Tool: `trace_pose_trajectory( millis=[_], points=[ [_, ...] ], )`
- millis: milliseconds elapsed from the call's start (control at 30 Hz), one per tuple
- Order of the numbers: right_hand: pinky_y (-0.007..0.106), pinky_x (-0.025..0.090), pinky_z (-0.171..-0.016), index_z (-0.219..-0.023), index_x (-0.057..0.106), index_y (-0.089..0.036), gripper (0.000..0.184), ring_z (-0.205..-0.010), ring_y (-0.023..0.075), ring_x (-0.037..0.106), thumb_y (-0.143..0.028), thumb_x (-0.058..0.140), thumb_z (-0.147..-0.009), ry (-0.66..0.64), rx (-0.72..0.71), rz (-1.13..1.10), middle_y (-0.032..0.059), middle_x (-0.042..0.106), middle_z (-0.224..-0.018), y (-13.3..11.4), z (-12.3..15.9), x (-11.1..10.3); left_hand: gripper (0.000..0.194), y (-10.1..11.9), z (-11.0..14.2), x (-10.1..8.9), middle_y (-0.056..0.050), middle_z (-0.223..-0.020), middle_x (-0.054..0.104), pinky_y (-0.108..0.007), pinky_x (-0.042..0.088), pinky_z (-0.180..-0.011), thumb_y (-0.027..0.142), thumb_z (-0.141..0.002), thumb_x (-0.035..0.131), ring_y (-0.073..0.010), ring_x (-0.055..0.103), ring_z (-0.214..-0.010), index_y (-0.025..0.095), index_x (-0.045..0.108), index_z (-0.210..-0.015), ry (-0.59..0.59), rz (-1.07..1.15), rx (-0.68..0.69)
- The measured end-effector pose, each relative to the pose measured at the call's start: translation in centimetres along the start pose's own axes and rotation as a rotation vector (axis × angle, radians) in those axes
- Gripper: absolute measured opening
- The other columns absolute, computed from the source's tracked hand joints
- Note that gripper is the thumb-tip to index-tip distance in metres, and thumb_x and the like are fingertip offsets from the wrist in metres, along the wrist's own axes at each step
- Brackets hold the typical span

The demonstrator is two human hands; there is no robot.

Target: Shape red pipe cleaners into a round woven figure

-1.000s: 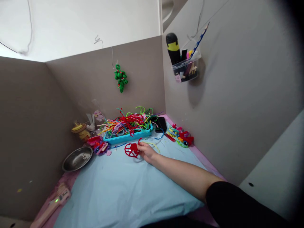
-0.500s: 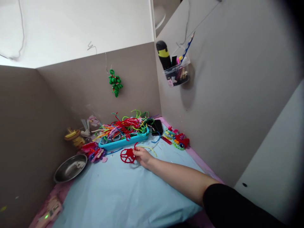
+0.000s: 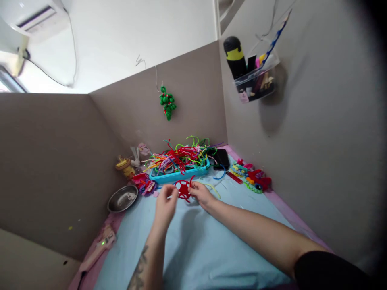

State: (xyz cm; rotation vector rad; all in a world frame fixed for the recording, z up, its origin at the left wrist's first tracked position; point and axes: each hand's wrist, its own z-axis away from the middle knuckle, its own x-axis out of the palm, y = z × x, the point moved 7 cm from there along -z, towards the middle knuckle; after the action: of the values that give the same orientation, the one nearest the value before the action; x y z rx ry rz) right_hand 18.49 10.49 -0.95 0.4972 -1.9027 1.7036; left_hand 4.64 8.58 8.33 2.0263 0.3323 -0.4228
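Note:
A red pipe-cleaner shape (image 3: pixel 183 189), round with spokes, is held just above the light blue cloth (image 3: pixel 193 249). My right hand (image 3: pixel 202 195) pinches its right side. My left hand (image 3: pixel 165 206) has its fingers pinched at the shape's left edge. Right behind them stands a turquoise tray (image 3: pixel 178 176) heaped with pipe cleaners of many colours.
A steel bowl (image 3: pixel 122 199) sits at the left, a pink glue gun (image 3: pixel 96 248) near the front left. Finished colourful pieces (image 3: pixel 251 177) lie by the right wall, a black box (image 3: pixel 221 158) in the corner. A clear tool cup (image 3: pixel 254 79) and green ornament (image 3: pixel 167 102) hang on the cardboard walls.
My left hand has come into view and reached the red shape. The shape has been lifted a little off the cloth. The camera has swung left.

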Motion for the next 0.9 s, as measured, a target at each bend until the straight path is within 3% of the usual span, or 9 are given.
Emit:
trace_pose_trajectory(
  millis=[100,233,367,433,533,700,800,900],
  points=[
    [0.023,0.038,-0.056,-0.063,0.055,-0.017,0.025,-0.056,0.0103,0.051,-0.031,0.074,-0.055,0.039,-0.054,0.038,-0.0029,0.058,-0.059,-0.3,-0.3,-0.5,0.036,-1.2,1.0,2.7,-0.011,-0.101,0.059,-0.041,0.045,-0.082,0.025,-0.076,0.059,-0.0212,0.056,-0.09,0.014,0.052,-0.109,0.009,-0.102,0.066],
    [0.023,0.039,-0.057,-0.065,0.055,-0.017,0.024,-0.057,0.0108,0.051,-0.032,0.072,-0.057,0.06,-0.068,0.056,-0.0029,0.058,-0.061,-0.4,-0.7,-0.9,0.048,-2.6,2.1,3.8,-0.013,-0.11,0.056,-0.044,0.04,-0.089,0.024,-0.073,0.061,-0.0254,0.052,-0.101,0.016,0.046,-0.119,0.125,-0.147,0.095],
    [0.024,0.039,-0.059,-0.062,0.054,-0.017,0.023,-0.059,0.0111,0.049,-0.033,0.07,-0.059,-0.019,-0.071,0.134,-0.0024,0.056,-0.062,-0.5,-0.7,-0.4,0.056,-4.1,2.2,3.8,-0.011,-0.11,0.058,-0.039,0.044,-0.087,0.025,-0.071,0.064,-0.0224,0.057,-0.099,0.02,0.042,-0.123,0.029,0.129,0.01],
    [0.024,0.038,-0.06,-0.057,0.053,-0.017,0.023,-0.058,0.0108,0.048,-0.033,0.07,-0.059,-0.053,-0.083,0.206,-0.0029,0.053,-0.061,-0.5,-0.7,-0.2,0.055,-4.7,2.1,3.7,-0.01,-0.109,0.06,-0.037,0.045,-0.087,0.026,-0.071,0.065,-0.0215,0.058,-0.098,0.02,0.043,-0.122,0.012,0.25,-0.025],
    [0.026,0.039,-0.07,-0.053,0.055,-0.016,0.023,-0.072,0.0133,0.051,-0.032,0.068,-0.06,-0.053,-0.131,0.344,0.0006,0.056,-0.077,-0.9,-0.5,-0.2,0.052,-5.3,2.0,3.9,-0.011,-0.113,0.059,-0.037,0.044,-0.089,0.027,-0.069,0.067,-0.0225,0.057,-0.102,0.019,0.048,-0.117,0.006,0.336,-0.053],
    [0.028,0.036,-0.081,-0.05,0.056,-0.017,0.025,-0.089,0.0172,0.051,-0.034,0.062,-0.068,-0.038,-0.17,0.455,0.0033,0.056,-0.085,-1.0,-0.6,-0.5,0.043,-5.5,2.1,3.9,-0.01,-0.11,0.062,-0.036,0.044,-0.088,0.029,-0.069,0.066,-0.0219,0.058,-0.1,0.019,0.056,-0.11,0.029,0.331,-0.068],
    [0.026,0.037,-0.075,-0.05,0.055,-0.017,0.025,-0.083,0.0155,0.051,-0.034,0.062,-0.068,-0.035,-0.186,0.458,0.0022,0.055,-0.083,-1.0,-0.6,-0.5,0.032,-5.2,2.2,3.6,-0.008,-0.097,0.066,-0.034,0.045,-0.085,0.031,-0.069,0.065,-0.021,0.06,-0.092,0.018,0.064,-0.097,0.027,0.252,-0.076],
    [0.023,0.035,-0.061,-0.055,0.054,-0.017,0.023,-0.063,0.0113,0.046,-0.033,0.062,-0.069,-0.065,-0.168,0.428,-0.0023,0.05,-0.064,-0.9,-0.6,-0.2,0.025,-5.1,2.3,3.3,-0.006,-0.089,0.068,-0.032,0.046,-0.081,0.031,-0.069,0.065,-0.0196,0.061,-0.086,0.017,0.066,-0.09,0.047,0.223,-0.092]
  ],
)
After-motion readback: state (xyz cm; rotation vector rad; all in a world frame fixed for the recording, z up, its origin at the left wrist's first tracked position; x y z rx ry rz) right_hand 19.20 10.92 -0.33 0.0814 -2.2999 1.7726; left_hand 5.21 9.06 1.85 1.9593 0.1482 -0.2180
